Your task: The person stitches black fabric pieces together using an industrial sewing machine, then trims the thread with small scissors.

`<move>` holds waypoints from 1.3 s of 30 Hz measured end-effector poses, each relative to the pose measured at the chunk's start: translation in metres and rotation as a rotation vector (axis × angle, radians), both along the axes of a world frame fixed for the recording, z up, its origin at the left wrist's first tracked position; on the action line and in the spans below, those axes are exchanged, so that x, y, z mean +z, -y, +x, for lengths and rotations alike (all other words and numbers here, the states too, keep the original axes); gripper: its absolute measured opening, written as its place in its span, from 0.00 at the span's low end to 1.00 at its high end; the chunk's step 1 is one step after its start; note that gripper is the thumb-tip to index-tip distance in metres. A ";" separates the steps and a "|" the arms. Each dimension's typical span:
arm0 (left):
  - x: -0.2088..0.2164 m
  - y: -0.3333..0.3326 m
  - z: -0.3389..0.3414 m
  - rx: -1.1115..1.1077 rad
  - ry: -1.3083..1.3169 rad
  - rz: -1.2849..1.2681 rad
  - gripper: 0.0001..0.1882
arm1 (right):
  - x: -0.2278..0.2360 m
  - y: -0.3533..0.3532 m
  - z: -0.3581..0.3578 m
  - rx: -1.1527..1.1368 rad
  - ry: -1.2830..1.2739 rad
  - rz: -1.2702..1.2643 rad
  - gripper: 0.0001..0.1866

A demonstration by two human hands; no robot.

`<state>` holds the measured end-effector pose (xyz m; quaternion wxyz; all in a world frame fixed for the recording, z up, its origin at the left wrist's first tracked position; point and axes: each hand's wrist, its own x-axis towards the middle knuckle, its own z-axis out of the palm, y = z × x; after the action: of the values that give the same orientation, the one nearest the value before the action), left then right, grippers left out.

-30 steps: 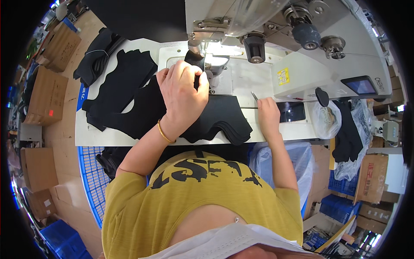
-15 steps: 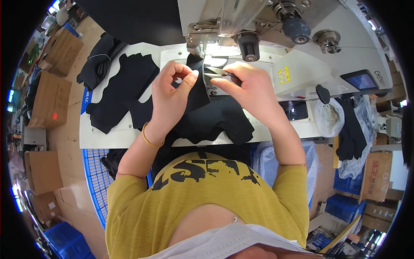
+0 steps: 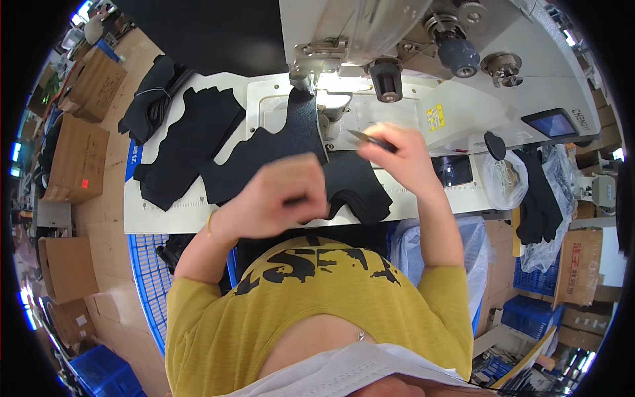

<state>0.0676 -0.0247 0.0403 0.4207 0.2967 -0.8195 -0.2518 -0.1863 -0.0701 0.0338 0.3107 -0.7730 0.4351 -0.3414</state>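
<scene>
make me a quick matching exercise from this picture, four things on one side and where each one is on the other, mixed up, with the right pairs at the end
Things
1. small dark metal snips
2. flat black glossy phone-like slab
3. small yellow square sticker
4. thin gold-coloured bangle

Places
a. on the side of the white sewing machine
b. in the right hand
c. at the wrist of the left hand
d. on the white tabletop

Pairs: 1-b, 2-d, 3-a, 4-c
</scene>
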 end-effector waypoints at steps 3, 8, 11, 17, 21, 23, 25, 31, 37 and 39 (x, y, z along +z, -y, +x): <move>-0.013 -0.014 0.014 0.118 0.232 -0.207 0.29 | -0.081 -0.001 -0.055 -0.335 -0.051 0.258 0.18; -0.049 0.012 0.007 0.367 0.471 -0.461 0.38 | -0.103 0.001 -0.050 -0.606 -0.445 -0.224 0.16; -0.052 0.028 0.007 0.486 0.449 -0.746 0.28 | -0.044 -0.008 0.000 -0.358 -0.162 -0.589 0.13; -0.029 0.014 0.005 0.370 0.312 -0.831 0.15 | -0.012 -0.039 0.055 0.006 0.374 0.381 0.08; -0.025 0.008 0.005 0.340 0.320 -0.838 0.14 | -0.016 -0.045 0.055 0.007 0.559 0.499 0.08; -0.024 0.009 0.004 0.336 0.321 -0.844 0.13 | -0.013 -0.044 0.056 0.015 0.579 0.499 0.09; -0.023 0.011 0.006 0.342 0.339 -0.856 0.13 | -0.011 -0.042 0.058 0.008 0.572 0.501 0.09; -0.021 0.018 0.008 0.344 0.342 -0.853 0.15 | -0.012 -0.036 0.063 -0.002 0.575 0.460 0.10; -0.018 0.034 0.009 0.361 0.332 -0.871 0.15 | -0.014 -0.021 0.067 -0.049 0.570 0.399 0.10; -0.020 0.042 0.012 0.368 0.338 -0.906 0.17 | -0.014 -0.016 0.071 -0.042 0.626 0.420 0.10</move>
<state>0.0793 -0.0663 0.0205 0.4059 0.2604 -0.8372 0.2580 -0.1150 -0.0544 0.0203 0.5735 -0.5417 0.3954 -0.4705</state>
